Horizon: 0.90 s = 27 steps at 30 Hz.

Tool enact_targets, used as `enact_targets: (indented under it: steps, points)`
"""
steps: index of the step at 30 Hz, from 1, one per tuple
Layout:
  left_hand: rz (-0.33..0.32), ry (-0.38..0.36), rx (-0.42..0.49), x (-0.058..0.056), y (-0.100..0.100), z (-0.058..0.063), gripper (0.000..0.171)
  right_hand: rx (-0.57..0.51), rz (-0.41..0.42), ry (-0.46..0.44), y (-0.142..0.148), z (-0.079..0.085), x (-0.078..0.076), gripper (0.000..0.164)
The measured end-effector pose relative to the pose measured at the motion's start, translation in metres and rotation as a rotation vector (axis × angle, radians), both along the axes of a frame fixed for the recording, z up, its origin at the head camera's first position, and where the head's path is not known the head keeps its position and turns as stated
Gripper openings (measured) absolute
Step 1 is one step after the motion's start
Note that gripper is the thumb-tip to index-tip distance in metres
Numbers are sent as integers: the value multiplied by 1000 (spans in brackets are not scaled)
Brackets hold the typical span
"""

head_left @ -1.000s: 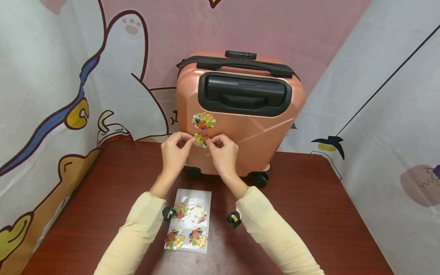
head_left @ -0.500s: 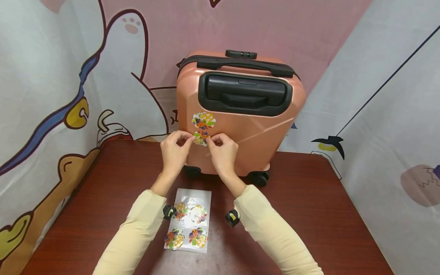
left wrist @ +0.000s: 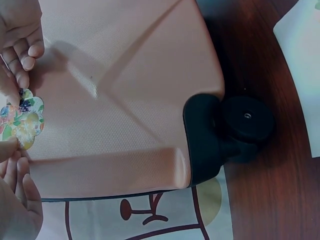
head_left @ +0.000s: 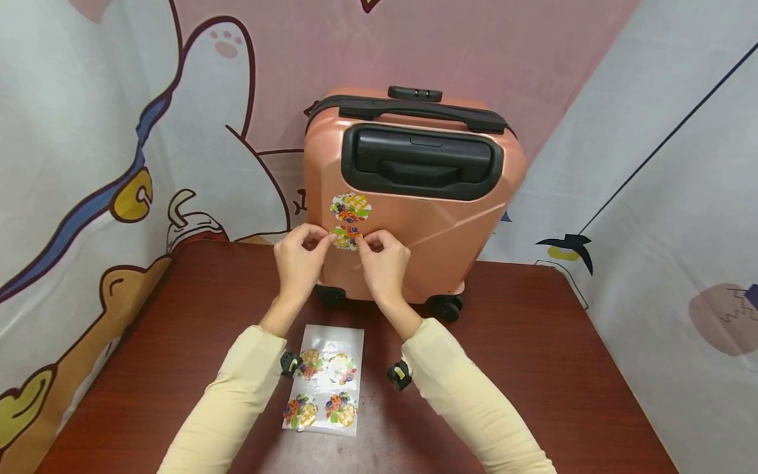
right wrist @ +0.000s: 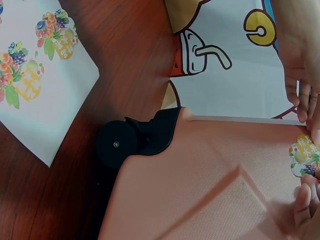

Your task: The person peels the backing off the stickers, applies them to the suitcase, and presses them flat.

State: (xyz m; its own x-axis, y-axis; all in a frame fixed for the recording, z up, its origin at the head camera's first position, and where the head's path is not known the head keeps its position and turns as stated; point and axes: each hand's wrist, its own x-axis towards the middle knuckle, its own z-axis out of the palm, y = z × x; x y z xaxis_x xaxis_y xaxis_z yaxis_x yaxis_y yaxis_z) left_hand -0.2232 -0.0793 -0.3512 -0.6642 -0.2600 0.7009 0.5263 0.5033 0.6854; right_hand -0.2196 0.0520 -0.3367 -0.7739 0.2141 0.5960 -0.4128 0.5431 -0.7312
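A colourful scalloped fruit sticker [head_left: 346,238] lies against the front of the pink suitcase [head_left: 414,243], pinched at its two sides. My left hand [head_left: 299,260] grips its left edge between thumb and forefinger. At the right edge, my right hand [head_left: 385,263] pinches it the same way. Just above is a similar sticker [head_left: 351,207], flat on the suitcase. In the left wrist view the held sticker [left wrist: 25,120] shows between both hands' fingertips, and the right wrist view catches its lower part [right wrist: 304,156].
A white sticker sheet [head_left: 328,336] with several fruit stickers lies on the brown table [head_left: 503,355], partly beneath the left wrist's camera. The suitcase stands on black wheels [head_left: 445,307] near the table's back. Cartoon-printed cloth [head_left: 237,85] hangs behind and at both sides.
Both hands have shifted the pinched sticker slightly upward, closer to the sticker above it. The suitcase and sheet stay where they were.
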Motion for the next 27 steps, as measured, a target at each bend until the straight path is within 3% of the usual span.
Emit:
enact_targets:
  steps: [6, 10, 14, 21, 25, 27]
  points:
    - [-11, -4, -13, 0, -3, -1, 13, 9, 7, 7, 1, -1, 0, 15]
    - [-76, -33, -28, 2, -8, -4, 11, -3, 40, 15, 2, -3, 1, 14]
    - [-189, -90, -33, 4, -13, -6, 10, -34, 120, 24, 4, -8, 3, 10]
    - [-330, -140, -13, 6, -19, -9, 13, -122, 337, -10, 6, -19, 4, 6]
    - [-379, -146, 4, 14, -18, 1, 16, -151, 399, -37, 8, -19, 4, 7]
    - [-387, -143, 0, 20, -17, 8, 16, -157, 420, -43, 7, -12, 9, 7]
